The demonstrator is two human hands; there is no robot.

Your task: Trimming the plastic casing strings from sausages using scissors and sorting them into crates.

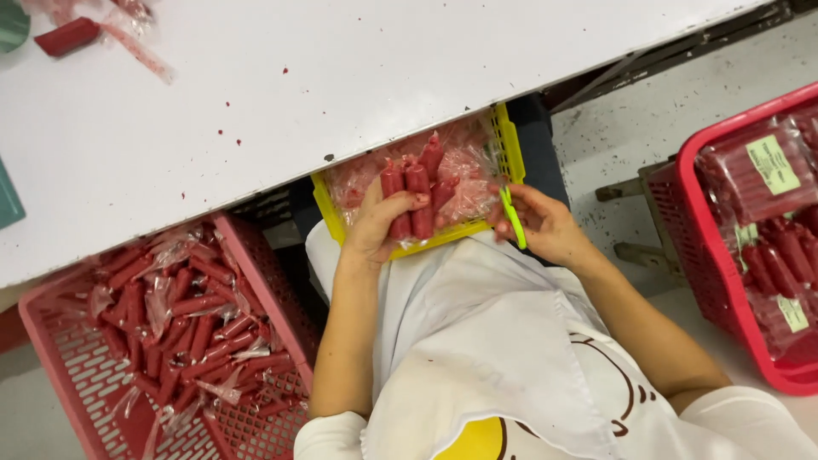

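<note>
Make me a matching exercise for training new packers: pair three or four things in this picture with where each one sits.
Things:
1. yellow plastic basket
2. pink plastic crate of loose red sticks
3. thin green strip
4. red basket of bagged red sticks

Places:
A. in the right hand
B. floor, far right
C. on the lap, under the table edge
D. floor, lower left

Pairs: 1-C, 2-D, 3-A, 4-B

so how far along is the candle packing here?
Done: sealed packs of red sticks with labels fill the red basket on the right. In hand: the left hand grips a bundle of red sticks over the yellow tray; the right hand holds a green strip. Left: loose sticks piled in the pink crate.
</note>
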